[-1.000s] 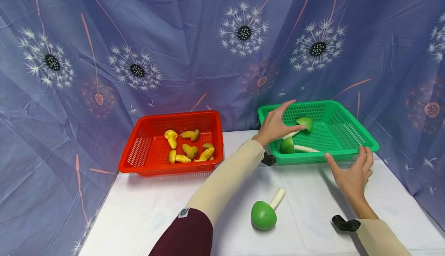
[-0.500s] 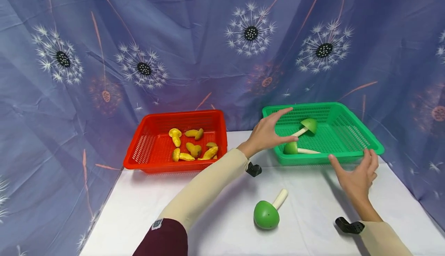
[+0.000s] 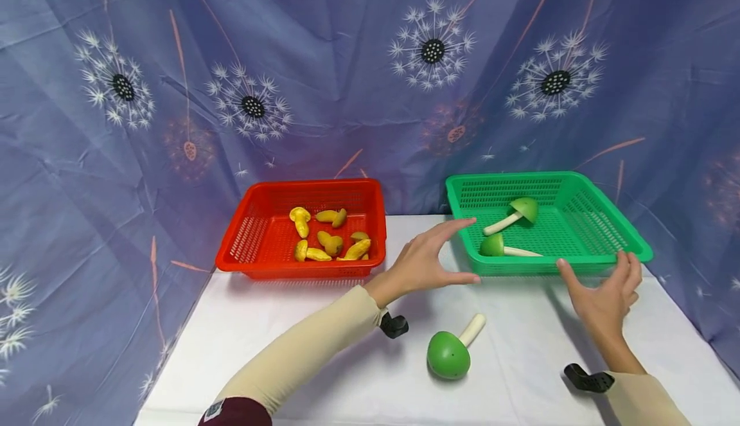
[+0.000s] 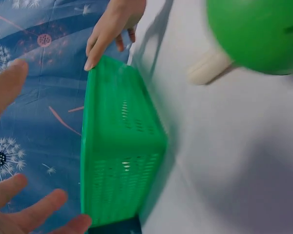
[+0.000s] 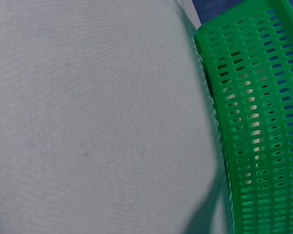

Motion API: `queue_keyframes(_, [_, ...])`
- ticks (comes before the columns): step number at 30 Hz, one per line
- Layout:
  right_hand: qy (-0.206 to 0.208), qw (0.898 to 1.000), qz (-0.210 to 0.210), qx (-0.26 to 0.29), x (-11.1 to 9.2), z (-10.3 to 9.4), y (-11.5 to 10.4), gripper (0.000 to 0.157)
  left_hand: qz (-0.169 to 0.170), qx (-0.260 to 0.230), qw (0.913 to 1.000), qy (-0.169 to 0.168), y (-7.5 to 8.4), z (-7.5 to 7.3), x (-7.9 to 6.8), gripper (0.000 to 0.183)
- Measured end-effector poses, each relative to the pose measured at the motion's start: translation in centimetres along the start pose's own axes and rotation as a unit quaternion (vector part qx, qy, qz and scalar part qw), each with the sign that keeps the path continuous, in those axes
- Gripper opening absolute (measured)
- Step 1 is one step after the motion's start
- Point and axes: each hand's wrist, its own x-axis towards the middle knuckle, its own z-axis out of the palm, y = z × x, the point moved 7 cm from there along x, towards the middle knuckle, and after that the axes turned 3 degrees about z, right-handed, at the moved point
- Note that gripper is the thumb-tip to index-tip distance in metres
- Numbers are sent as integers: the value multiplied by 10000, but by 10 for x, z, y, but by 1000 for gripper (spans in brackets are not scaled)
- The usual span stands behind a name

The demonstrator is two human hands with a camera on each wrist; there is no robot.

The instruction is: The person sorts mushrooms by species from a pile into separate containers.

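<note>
In the head view my left hand (image 3: pixel 422 262) hovers over the cloth between the two baskets. Its thumb and fingers are spread with nothing between them. My right hand (image 3: pixel 604 297) is at the front rim of the green basket (image 3: pixel 601 259), thumb and fingers wide apart, fingertips at the rim. Inside that basket lie two green-capped toy mushrooms, one farther back (image 3: pixel 524 209) and one near the front wall (image 3: pixel 493 245). Another green-capped mushroom (image 3: pixel 448 355) lies on the cloth in front, its white stem pointing away. The right wrist view shows the basket's slotted wall (image 5: pixel 259 122) but no fingers.
A red basket (image 3: pixel 234 266) with several small yellow mushrooms (image 3: pixel 331 242) stands at the back left. White cloth (image 3: pixel 243 323) covers the table. Behind it hangs a blue curtain (image 3: pixel 347 79) with a dandelion print.
My left hand has drawn back from over the green basket, toward the left and nearer me, with its fingers still spread. My right hand keeps its place by the rim. The head view has shifted slightly.
</note>
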Motion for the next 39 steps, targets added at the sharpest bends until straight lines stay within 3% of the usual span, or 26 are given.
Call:
queue_keyframes(6, [-5,9999,-117,25,0,0,-1,104,-603,-118,9961,-626,-9,13,-43,97])
queue_keyframes(11, [-77,10000,-27,14,0,1,2,105,-803,-430,9909,-994,-9,25,-74,92])
queue_keyframes(17, [-51,10000,-24,65,2,0,3,105,-1032,151,9887,-1081,-3,37,-99,94])
queue_keyframes(21, [-45,10000,10,39,2,1,2,105,-1104,196,9878,-1077,1,44,-108,92])
queue_keyframes(32, [-129,9999,60,-8,3,2,2,106,-681,362,9885,-1298,14,57,-122,78])
queue_keyframes(39, [-136,9999,42,-5,2,3,2,106,-641,-28,9892,-1316,10,60,-124,63])
